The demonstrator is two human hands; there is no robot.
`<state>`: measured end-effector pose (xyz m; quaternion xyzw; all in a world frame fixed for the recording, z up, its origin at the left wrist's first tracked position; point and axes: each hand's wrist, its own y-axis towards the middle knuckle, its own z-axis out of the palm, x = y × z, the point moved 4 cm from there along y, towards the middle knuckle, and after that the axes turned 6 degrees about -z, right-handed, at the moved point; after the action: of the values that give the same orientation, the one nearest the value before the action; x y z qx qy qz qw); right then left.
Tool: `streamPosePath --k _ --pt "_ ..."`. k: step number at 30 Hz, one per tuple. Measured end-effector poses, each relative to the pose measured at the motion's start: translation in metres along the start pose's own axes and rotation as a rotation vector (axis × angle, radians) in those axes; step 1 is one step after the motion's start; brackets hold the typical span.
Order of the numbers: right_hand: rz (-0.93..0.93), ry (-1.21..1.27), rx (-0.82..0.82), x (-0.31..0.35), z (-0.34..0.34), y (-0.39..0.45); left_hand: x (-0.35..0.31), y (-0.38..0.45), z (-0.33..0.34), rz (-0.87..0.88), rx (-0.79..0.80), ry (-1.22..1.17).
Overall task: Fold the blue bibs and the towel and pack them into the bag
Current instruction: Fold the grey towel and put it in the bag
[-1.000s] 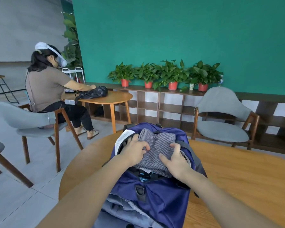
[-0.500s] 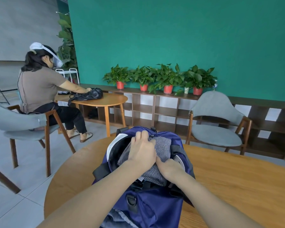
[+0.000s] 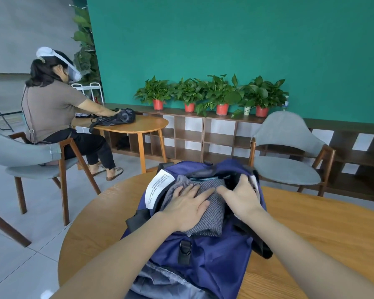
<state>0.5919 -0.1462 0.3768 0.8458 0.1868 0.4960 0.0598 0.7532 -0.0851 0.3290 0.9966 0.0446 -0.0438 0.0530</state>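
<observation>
A dark blue bag (image 3: 212, 260) lies open on the round wooden table (image 3: 324, 238), its mouth facing away from me. A folded grey striped towel (image 3: 212, 214) sits in the opening. My left hand (image 3: 185, 209) lies flat on the towel with fingers spread, pressing it down. My right hand (image 3: 241, 196) grips the right rim of the bag's opening, thumb against the towel. A thin blue edge, perhaps a bib (image 3: 205, 179), shows just beyond the towel inside the bag. A white label (image 3: 158, 187) hangs on the bag's left rim.
A grey chair (image 3: 287, 156) stands beyond the table on the right. A seated person (image 3: 52, 111) with a headset works at another small table (image 3: 136, 126) to the left. Low shelves with potted plants (image 3: 220, 93) line the green wall. Grey cloth (image 3: 160, 281) lies at the bag's near end.
My left hand flattened out on the towel and pushed it deeper into the bag. My right hand moved to the right rim and pulled the opening wider. The view tilted.
</observation>
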Motion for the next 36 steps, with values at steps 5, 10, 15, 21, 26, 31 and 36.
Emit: streamPosePath --k 5,10,15,21,26,31,36 --pt "-0.192 -0.030 -0.085 0.030 -0.020 0.005 0.003 0.010 -0.005 -0.057 0.217 -0.013" --pt "-0.117 -0.249 0.118 0.012 -0.014 0.006 0.023 0.015 -0.032 -0.178 0.295 -0.014" --pt "-0.061 -0.747 0.353 -0.002 -0.034 0.003 0.061 -0.002 -0.077 -0.256 0.358 0.061" --pt "-0.126 -0.718 0.321 0.044 -0.077 0.015 0.031 -0.003 -0.146 -0.192 0.331 0.164" --pt "-0.204 -0.904 0.268 0.070 -0.139 0.021 -0.013 0.004 -0.184 -0.123 0.307 0.187" --pt "-0.230 -0.840 0.224 0.065 -0.208 0.016 -0.073 0.013 -0.206 -0.079 0.270 0.211" --pt "-0.230 -0.877 0.163 0.045 -0.278 0.002 -0.143 0.026 -0.209 -0.083 0.251 0.263"
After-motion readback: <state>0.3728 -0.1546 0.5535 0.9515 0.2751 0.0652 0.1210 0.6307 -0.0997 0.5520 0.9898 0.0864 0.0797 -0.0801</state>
